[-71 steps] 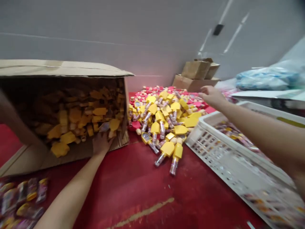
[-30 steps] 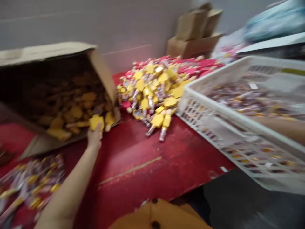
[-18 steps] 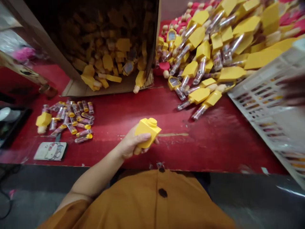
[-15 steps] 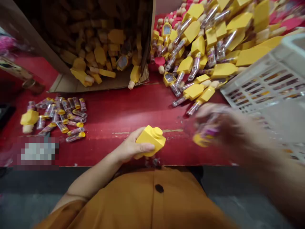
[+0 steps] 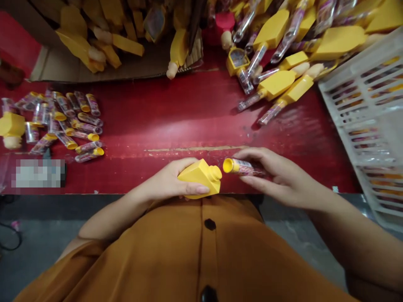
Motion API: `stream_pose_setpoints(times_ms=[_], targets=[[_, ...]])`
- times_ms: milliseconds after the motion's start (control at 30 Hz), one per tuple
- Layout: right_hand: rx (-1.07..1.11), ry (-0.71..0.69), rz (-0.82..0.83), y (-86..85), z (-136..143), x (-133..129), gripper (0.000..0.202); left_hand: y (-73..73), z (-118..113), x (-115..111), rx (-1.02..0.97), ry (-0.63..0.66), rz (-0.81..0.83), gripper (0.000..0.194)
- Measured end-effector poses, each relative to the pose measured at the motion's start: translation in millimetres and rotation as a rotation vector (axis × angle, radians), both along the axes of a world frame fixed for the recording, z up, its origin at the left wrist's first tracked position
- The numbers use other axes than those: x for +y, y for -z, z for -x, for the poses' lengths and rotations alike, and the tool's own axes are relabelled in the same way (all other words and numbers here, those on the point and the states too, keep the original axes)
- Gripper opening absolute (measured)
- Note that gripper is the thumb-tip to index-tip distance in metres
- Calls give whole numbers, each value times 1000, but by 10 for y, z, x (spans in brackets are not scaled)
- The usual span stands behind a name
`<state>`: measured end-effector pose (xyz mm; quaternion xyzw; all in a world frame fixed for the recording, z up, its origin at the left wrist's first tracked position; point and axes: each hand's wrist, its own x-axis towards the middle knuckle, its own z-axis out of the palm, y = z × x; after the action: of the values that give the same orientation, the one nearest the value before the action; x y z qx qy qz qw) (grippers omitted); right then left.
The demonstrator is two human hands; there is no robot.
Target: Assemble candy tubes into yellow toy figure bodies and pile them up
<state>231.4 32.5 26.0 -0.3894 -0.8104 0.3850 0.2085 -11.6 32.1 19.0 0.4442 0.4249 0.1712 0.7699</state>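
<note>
My left hand [image 5: 176, 178] is closed around a yellow plastic block [image 5: 200, 178], its round stub pointing right. Close to that stub, my right hand [image 5: 273, 176] pinches a clear tube [image 5: 247, 167] with printed purple content. The tube lies sideways, and its yellow ringed end faces the block, a small gap apart. What lies under the block in my left palm is hidden. Both hands are just over the front edge of the red table [image 5: 141, 113].
Several capped tubes [image 5: 85, 119] lie loose at left beside a yellow piece [image 5: 11, 128]. An open cardboard box [image 5: 88, 69] of yellow pieces stands behind. Yellow pieces with tubes attached [image 5: 277, 84] are heaped at back right. A white slotted basket [image 5: 346, 138] holds more tubes.
My right hand has come left from beside the basket with the tube, bringing it close to the block. The left hand keeps its hold. The view has tipped downward.
</note>
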Motion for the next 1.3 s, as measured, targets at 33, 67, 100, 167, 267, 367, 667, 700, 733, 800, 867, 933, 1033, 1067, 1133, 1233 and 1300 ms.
stream_pose_setpoints(times_ms=[33, 67, 100, 167, 267, 367, 667, 700, 733, 800, 867, 933, 1033, 1067, 1133, 1233, 1300], targets=[[-75, -46, -93, -20, -26, 6, 30, 9, -4, 6, 14, 18, -8, 39], [-122, -88, -173, -32, -37, 8, 30, 11, -10, 13, 37, 38, -22, 39], [-144, -125, -240, -37, -32, 6, 30, 6, -17, 18, 74, 71, -39, 39], [-150, -188, -341, -30, 8, -15, 28, -15, -34, 19, 155, 175, -84, 37], [-159, -257, -466, 13, 94, -76, 24, -27, -64, -31, 281, 326, -198, 36], [-158, -306, -489, 79, 155, -149, 23, 35, -87, -155, 412, 367, -325, 38], [115, -60, 897, 201, 265, -417, 30, 73, -139, -397, 730, 500, -666, 31], [115, -23, 1069, 207, 267, -416, 36, 52, -145, -363, 768, 530, -688, 31], [105, -15, 1152, 212, 262, -403, 41, 37, -150, -320, 788, 552, -691, 31], [26, -19, 972, 213, 228, -347, 43, 29, -150, -222, 779, 566, -654, 35], [-142, -31, 508, 214, 181, -288, 41, 50, -139, -141, 739, 544, -616, 39], [-297, -59, 120, 232, 153, -263, 39, 89, -124, -105, 733, 529, -650, 42], [-292, -99, 157, 312, 182, -288, 39, 157, -108, -121, 787, 565, -850, 36], [-221, -97, 333, 345, 206, -298, 40, 177, -104, -130, 798, 594, -922, 34], [-63, -75, 789, 398, 252, -297, 45, 212, -93, -128, 809, 655, -1027, 33], [11, -40, 1123, 406, 278, -234, 49, 241, -60, -62, 830, 681, -1115, 37], [-73, -31, 837, 354, 270, -182, 43, 225, -25, -4, 852, 630, -1134, 39]])
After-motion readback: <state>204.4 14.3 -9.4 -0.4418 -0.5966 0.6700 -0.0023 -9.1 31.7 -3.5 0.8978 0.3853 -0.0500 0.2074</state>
